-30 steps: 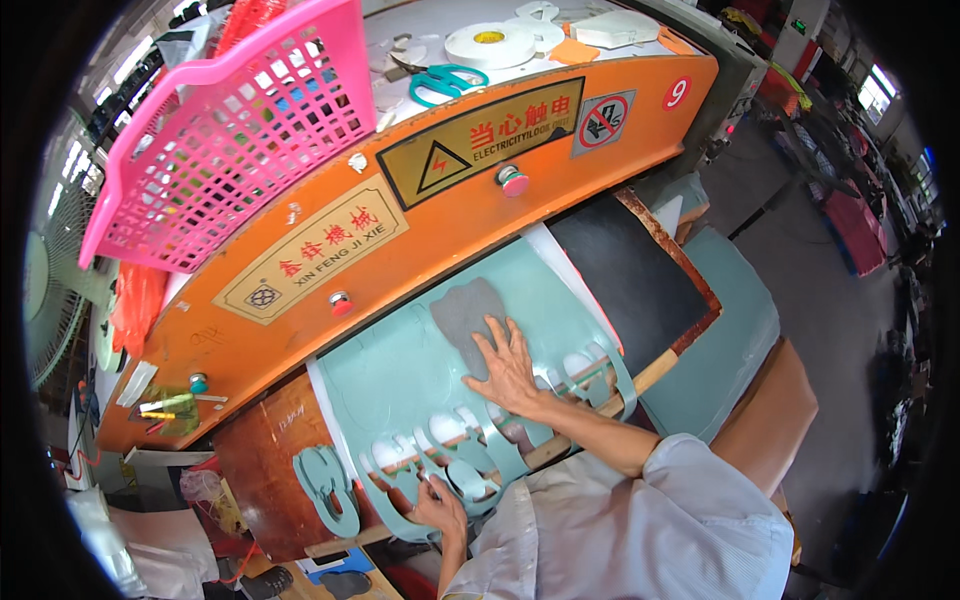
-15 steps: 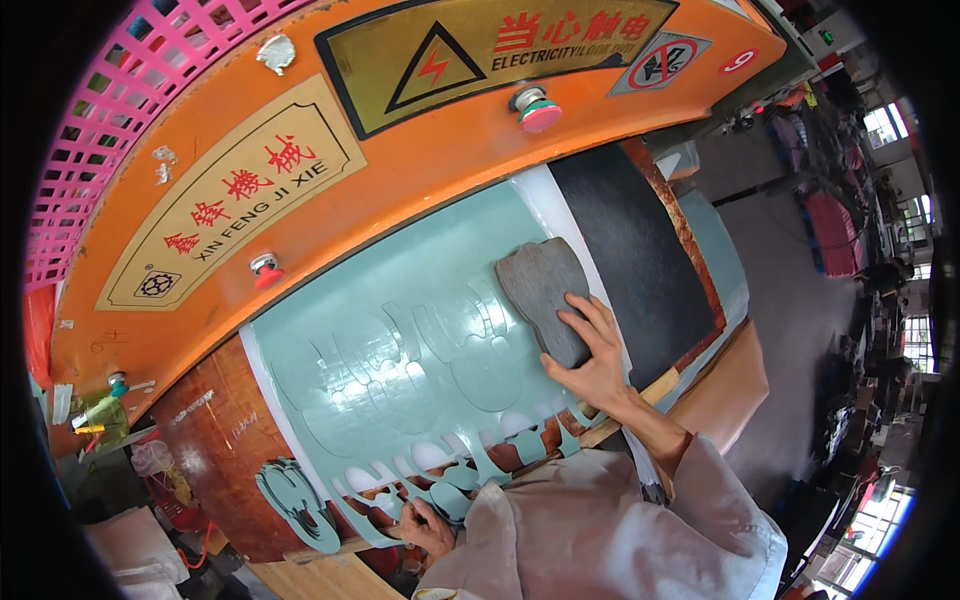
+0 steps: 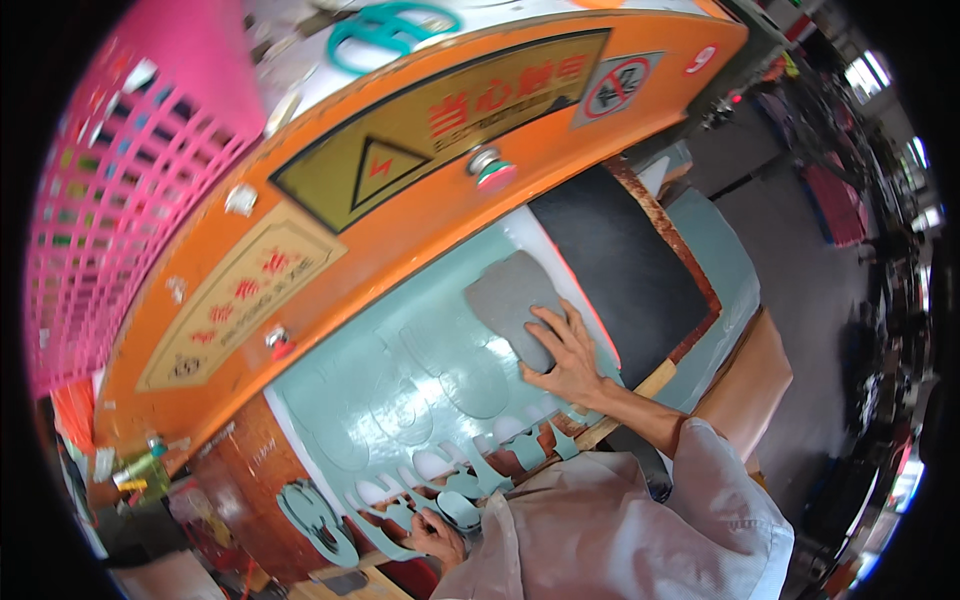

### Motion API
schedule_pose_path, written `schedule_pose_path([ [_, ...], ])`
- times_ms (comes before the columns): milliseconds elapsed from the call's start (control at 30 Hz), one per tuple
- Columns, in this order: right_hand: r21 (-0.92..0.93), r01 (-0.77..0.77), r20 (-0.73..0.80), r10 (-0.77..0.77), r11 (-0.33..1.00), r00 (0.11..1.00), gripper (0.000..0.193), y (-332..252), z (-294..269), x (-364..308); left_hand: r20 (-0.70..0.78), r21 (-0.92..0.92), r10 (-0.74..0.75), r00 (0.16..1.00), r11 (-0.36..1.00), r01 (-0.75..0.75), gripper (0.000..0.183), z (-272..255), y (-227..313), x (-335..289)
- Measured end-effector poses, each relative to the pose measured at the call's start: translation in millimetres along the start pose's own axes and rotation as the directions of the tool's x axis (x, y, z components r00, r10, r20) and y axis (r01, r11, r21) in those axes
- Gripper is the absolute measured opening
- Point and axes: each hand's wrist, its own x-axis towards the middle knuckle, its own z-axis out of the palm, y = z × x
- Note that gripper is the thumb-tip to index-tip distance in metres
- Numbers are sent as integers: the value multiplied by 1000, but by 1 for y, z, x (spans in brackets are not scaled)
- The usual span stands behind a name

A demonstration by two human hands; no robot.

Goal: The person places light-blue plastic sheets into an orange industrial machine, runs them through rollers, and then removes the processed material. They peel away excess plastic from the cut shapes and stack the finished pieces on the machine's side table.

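My right hand (image 3: pixel 568 358) grips the near right side of a flat grey block (image 3: pixel 512 295) with a wavy outline, thumb and fingers spread along its edge. The block rests on the right part of a pale green sheet (image 3: pixel 345 350), beside curved outlines cut into it. Close to my body, my left hand (image 3: pixel 438 540) is curled at the sheet's cut-out front edge. Next to it sits a small stack of cut green pieces (image 3: pixel 460 510). What its fingers hold, if anything, is hidden.
An orange machine beam (image 3: pixel 390 245) with push buttons spans the far side. A pink basket (image 3: pixel 140 230) stands at upper left, near teal scissors-like handles (image 3: pixel 390 35). More cut green pieces (image 3: pixel 315 520) lie at left. A black board (image 3: pixel 625 265) is at right.
The view has shifted, showing more of the basket and the beam's top. My right hand remains on the grey block, and my left hand stays by the front edge.
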Motion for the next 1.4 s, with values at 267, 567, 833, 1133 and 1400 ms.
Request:
schedule_pose_path([
  [267, -18, -11, 64, 12, 1000, 998, 64, 46, -53, 20, 53, 221, -243, 969, 949, 225, 46, 23, 46, -18],
  [567, 30, 17, 95, -20, 999, 995, 65, 125, -102, 43, 74, 405, -120, 990, 911, 80, 62, 116, 114, -48],
  [833, -10, 51, 69, -50, 999, 996, 61, 167, -103, 62, 45, 466, -27, 999, 885, 3, 48, 139, 146, -53],
  [1133, 45, 58, -25, -57, 997, 998, 42, 173, -106, 74, 7, 464, 45, 999, 885, -43, 39, 141, 155, -55],
  [1400, 35, 60, 60, -63, 998, 996, 59, 144, -100, 63, 3, 369, 194, 981, 912, -182, 43, 114, 143, -54],
])
